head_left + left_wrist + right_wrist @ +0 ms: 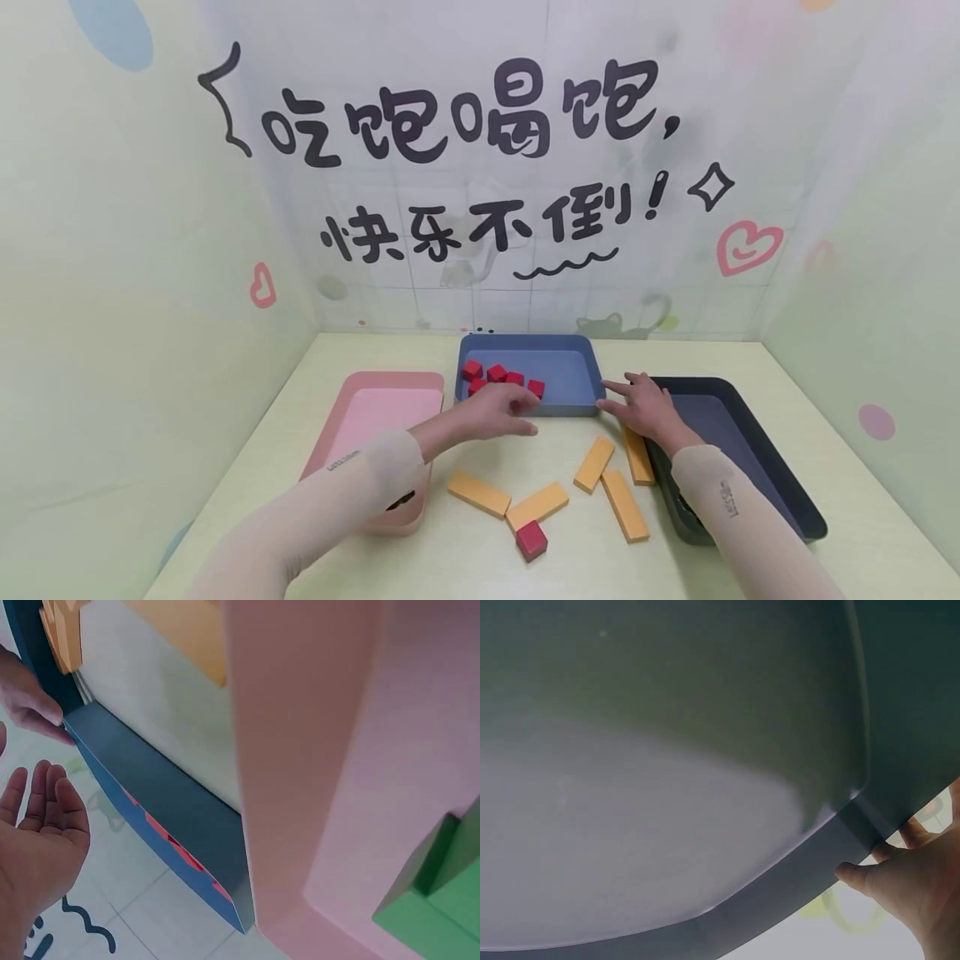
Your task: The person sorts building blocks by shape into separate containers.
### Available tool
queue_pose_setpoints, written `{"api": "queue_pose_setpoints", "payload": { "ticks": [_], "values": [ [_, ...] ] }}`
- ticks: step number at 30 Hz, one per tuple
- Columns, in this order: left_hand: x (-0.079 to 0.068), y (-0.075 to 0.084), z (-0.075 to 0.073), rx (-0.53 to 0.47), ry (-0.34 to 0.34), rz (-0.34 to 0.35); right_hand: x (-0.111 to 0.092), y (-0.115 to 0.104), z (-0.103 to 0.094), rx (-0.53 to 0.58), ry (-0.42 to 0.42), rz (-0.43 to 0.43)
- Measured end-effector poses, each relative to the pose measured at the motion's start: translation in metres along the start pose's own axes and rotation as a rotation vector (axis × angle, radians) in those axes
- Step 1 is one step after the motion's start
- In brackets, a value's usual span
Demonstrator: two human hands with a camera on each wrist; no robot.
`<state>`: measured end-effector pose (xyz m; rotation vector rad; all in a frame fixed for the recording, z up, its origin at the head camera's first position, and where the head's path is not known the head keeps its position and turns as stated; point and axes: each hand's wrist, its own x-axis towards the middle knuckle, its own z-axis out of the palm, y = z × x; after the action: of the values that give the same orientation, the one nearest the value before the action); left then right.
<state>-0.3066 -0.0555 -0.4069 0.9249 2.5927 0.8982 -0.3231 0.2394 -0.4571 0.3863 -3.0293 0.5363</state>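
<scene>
My left hand (495, 412) hovers over the front rim of a blue tray (562, 375), its fingers loosely bent and holding nothing. Its bare palm also shows in the left wrist view. Several red cubes (497, 372) lie in that tray, partly hidden behind the hand. At the tray's front right corner is my right hand (648, 408), fingers spread; its fingertips appear to touch the corner. Just below it, a yellow-orange block (639, 458) lies beside the dark tray (712, 433). Another red cube (532, 541) sits near the front, against a yellow-orange block (537, 506).
More yellow-orange blocks, such as one long block (625, 506), are scattered on the table. At left stands a pink tray (382, 417) with green blocks (420, 900) in it, seen in the left wrist view. A printed curtain (480, 292) hangs behind the table.
</scene>
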Motion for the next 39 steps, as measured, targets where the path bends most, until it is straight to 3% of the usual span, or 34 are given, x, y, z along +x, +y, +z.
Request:
{"api": "queue_pose_setpoints", "payload": {
  "ticks": [7,11,15,26,39],
  "values": [
    [-0.024,0.011,0.014,-0.032,-0.17,0.135,0.0,0.001,0.0,-0.005,0.0,0.002],
    [-0.035,0.013,0.022,-0.06,-0.296,0.158,0.0,0.001,0.0,-0.017,0.008,-0.001],
    [-0.042,0.014,0.029,-0.061,-0.367,0.155,0.0,0.0,0.0,-0.016,0.005,-0.002],
    [-0.055,0.006,0.044,-0.034,-0.461,0.159,-0.001,-0.001,0.0,-0.008,-0.003,0.0],
    [-0.054,0.008,0.049,0.105,-0.468,0.247,0.0,0.001,0.001,0.004,0.0,0.0]
  ]
}}
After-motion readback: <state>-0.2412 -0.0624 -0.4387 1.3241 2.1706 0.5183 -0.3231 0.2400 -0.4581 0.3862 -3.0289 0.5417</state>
